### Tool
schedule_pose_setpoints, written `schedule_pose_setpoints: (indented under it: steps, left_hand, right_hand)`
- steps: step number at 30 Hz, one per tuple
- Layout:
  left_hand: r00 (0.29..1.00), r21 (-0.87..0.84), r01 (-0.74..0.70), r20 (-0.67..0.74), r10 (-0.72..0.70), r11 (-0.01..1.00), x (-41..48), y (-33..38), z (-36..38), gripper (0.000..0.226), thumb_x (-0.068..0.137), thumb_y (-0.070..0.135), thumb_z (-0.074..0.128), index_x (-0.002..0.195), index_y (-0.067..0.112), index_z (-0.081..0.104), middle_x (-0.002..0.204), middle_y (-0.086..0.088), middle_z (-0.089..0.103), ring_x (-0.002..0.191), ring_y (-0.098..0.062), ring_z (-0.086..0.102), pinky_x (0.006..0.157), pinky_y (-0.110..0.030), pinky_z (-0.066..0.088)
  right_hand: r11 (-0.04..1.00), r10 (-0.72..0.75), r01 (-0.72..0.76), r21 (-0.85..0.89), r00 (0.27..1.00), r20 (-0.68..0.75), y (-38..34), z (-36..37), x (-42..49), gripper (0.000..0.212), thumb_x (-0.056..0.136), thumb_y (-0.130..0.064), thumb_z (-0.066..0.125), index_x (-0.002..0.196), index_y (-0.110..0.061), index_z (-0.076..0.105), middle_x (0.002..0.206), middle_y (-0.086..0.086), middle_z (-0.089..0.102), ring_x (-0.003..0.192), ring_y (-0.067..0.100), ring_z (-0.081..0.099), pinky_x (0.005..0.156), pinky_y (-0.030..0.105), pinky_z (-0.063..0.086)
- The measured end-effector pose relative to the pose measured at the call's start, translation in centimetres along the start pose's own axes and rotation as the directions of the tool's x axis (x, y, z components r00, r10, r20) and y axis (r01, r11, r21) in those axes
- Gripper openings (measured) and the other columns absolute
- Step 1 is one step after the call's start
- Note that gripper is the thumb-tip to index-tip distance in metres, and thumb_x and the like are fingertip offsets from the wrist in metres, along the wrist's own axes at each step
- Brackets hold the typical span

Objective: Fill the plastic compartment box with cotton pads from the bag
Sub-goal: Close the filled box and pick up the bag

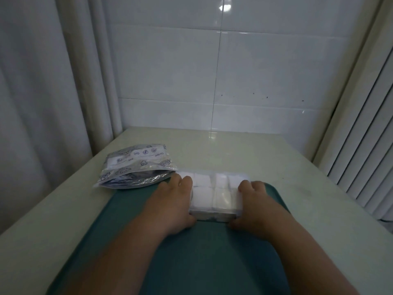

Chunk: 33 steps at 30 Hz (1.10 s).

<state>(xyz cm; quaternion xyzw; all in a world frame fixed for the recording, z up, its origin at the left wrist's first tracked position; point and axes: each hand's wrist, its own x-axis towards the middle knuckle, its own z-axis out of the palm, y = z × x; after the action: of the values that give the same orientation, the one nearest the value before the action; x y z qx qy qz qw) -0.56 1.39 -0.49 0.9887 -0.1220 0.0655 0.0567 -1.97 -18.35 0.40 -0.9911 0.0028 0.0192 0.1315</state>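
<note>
The left hand (172,201) and right hand (255,203) each grip an end of the pad-filled compartment box (214,194) at the green tray's (212,262) far edge. The bag (136,169) lies open alongside.

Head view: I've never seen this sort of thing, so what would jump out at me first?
Two bare hands, the left hand and the right hand, grip the ends of a clear compartment box packed with white cotton pads, at the far edge of a green tray. Just left of it, a printed bag lies on the pale table, its mouth gaping open.
</note>
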Motion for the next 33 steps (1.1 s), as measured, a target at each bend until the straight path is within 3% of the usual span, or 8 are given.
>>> schedule_pose_setpoints:
  steps: [9,12,17,21,24,28,33]
  left_hand:
    - [0.999,-0.04,0.05,0.013,-0.05,0.998,0.0,0.9,0.2,0.057,0.072,0.039,0.064,0.115,0.02,0.032,0.12,-0.002,0.033,0.108,-0.028,0.041,0.077,-0.031,0.035]
    - [0.998,-0.049,0.061,0.01,-0.06,0.997,0.0,1.0,0.2,0.057,0.072,0.039,0.063,0.115,0.02,0.032,0.12,-0.002,0.033,0.106,-0.028,0.04,0.076,-0.031,0.034]
    - [0.998,-0.049,0.061,-0.002,-0.062,0.997,0.1,1.1,0.4,0.055,0.072,0.04,0.062,0.114,0.019,0.033,0.118,-0.003,0.035,0.104,-0.029,0.041,0.076,-0.032,0.034]
    - [0.997,-0.068,0.079,0.014,-0.078,0.995,-0.1,1.4,0.2,0.052,0.073,0.042,0.061,0.11,0.02,0.033,0.117,-0.003,0.035,0.104,-0.028,0.041,0.076,-0.033,0.036]
    - [0.995,-0.097,0.091,0.051,-0.086,0.991,-0.3,1.4,-0.3,0.047,0.073,0.046,0.059,0.101,0.022,0.029,0.116,-0.002,0.035,0.103,-0.028,0.042,0.075,-0.035,0.036]
    - [0.997,-0.094,0.059,0.057,-0.054,0.994,-0.4,0.6,-1.2,0.045,0.072,0.05,0.06,0.098,0.022,0.035,0.114,-0.001,0.042,0.102,-0.026,0.05,0.071,-0.034,0.036]
    - [0.997,-0.25,0.078,0.034,-0.071,0.965,0.0,-1.9,-2.1,0.059,0.068,0.062,0.07,0.117,0.032,0.059,0.122,0.011,0.055,0.109,-0.012,0.052,0.085,-0.029,0.044]
  right_hand:
    - [0.998,0.044,-0.045,-0.036,0.998,-0.044,-0.8,1.0,0.2,0.07,0.071,-0.049,0.066,0.122,-0.023,0.027,0.122,0.006,0.032,0.107,0.036,0.048,0.075,0.037,0.044]
    - [0.995,0.066,-0.071,-0.07,0.995,-0.074,-1.3,1.3,0.2,0.067,0.076,-0.051,0.062,0.124,-0.022,0.027,0.124,0.008,0.032,0.108,0.037,0.046,0.073,0.035,0.038]
    - [0.985,0.106,-0.12,-0.121,0.987,-0.119,-2.7,1.5,-0.2,0.054,0.081,-0.038,0.053,0.125,-0.018,0.03,0.137,0.014,0.031,0.11,0.037,0.045,0.071,0.033,0.036]
    - [0.986,0.111,-0.12,-0.119,0.99,-0.082,-2.7,1.4,-0.5,0.055,0.081,-0.034,0.052,0.127,-0.016,0.029,0.146,0.019,0.021,0.117,0.041,0.043,0.08,0.038,0.043]
    - [0.992,0.083,-0.083,-0.099,0.997,-0.001,-2.2,0.8,-0.6,0.06,0.08,-0.043,0.056,0.127,-0.015,0.031,0.152,0.02,0.014,0.12,0.041,0.047,0.086,0.04,0.045]
    - [0.998,0.005,-0.001,-0.059,0.998,0.063,-1.5,-1.2,-0.8,0.064,0.078,-0.059,0.058,0.126,-0.019,0.045,0.133,0.011,0.04,0.112,0.028,0.055,0.088,0.034,0.046]
    - [0.999,-0.039,0.038,0.028,0.997,0.067,-0.1,-2.6,-0.9,0.064,0.082,-0.043,0.062,0.14,-0.022,0.047,0.141,0.002,0.044,0.125,0.02,0.047,0.098,0.025,0.039]
